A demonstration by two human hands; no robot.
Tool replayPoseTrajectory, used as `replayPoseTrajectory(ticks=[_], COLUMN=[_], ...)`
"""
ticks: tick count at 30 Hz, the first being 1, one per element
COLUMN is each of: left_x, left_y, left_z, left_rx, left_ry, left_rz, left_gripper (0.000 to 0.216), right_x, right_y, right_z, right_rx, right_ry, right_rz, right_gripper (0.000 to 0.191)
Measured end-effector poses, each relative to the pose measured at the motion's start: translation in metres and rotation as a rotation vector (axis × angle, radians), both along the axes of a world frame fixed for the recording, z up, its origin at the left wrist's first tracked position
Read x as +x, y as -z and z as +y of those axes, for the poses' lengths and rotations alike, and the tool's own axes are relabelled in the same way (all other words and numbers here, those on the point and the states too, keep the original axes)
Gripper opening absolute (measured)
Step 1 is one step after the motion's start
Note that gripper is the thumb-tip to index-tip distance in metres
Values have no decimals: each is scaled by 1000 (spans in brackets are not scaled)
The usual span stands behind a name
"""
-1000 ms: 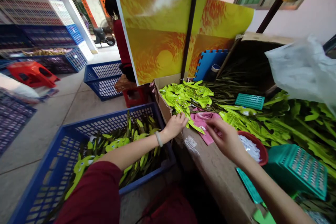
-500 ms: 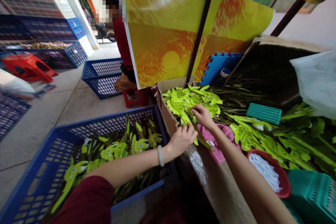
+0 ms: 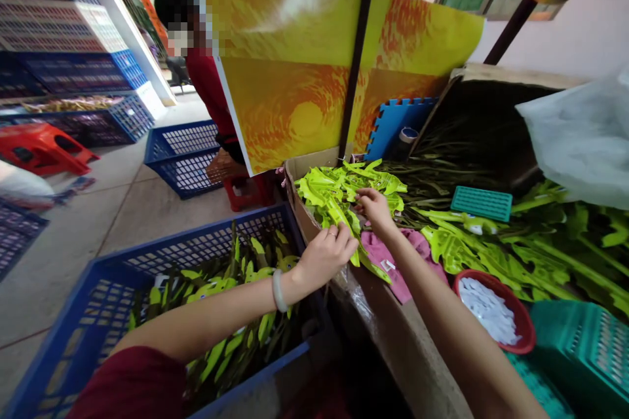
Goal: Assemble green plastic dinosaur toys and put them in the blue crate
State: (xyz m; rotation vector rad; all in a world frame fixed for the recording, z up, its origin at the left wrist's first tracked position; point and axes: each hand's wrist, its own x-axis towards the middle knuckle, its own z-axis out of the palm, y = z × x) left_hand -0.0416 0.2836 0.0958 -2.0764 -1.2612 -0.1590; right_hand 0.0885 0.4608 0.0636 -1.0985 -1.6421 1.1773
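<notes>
A heap of bright green plastic leaves [image 3: 344,186] lies in a cardboard box [image 3: 302,216] in front of me. My left hand [image 3: 327,252] is closed on one green leaf [image 3: 344,226] at the box's near edge. My right hand [image 3: 376,206] reaches into the heap with its fingers pinched on another leaf there. A pink cloth [image 3: 393,255] lies under my right forearm. Below my left arm stands a blue crate [image 3: 98,301] holding several green leaves on dark stems.
A red bowl [image 3: 523,340] of white bits and a teal basket [image 3: 584,347] sit at the right. More green foliage [image 3: 540,255] spreads beyond them. A yellow-orange board [image 3: 295,78] stands behind the box, with a person in red [image 3: 209,88] past it. Blue crates [image 3: 184,150] line the floor.
My right hand reached forward from the pink cloth into the leaf heap. My left hand closed on a leaf and lifted it slightly. The view swung a little.
</notes>
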Motion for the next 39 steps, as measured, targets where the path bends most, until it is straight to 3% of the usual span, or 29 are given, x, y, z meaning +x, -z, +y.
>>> replayPoseTrajectory(ticks=[9,13,17,22,26,30,33,39], left_x=[2,-6,2,21,28,25,20,27], left_y=[14,14,15,22,33,47,54,55], left_z=[-2,-7,-4,5,11,13,16,8], left_rx=[71,74,93,134,142,116,93,-44], left_ry=[55,108,170,283,337,342,325,245], left_rz=[68,66,35,-51,-116,-166,-213,-244], left_gripper=[12,13,17,18,20,22,25,30], right_x=[-30,-17,14,61,80,72,59,54], right_y=[36,34,20,3,5,16,21,16], right_z=[-14,-13,-11,-15,-25,-36,-39,-52], right_rx=[1,38,83,110,104,161,207,290], right_ry=[-189,-193,-181,-155,-119,50,154,170], right_rz=[-114,-148,-174,-192,-207,-233,-274,-386], right_gripper=[29,28,25,16,9,23,22,25])
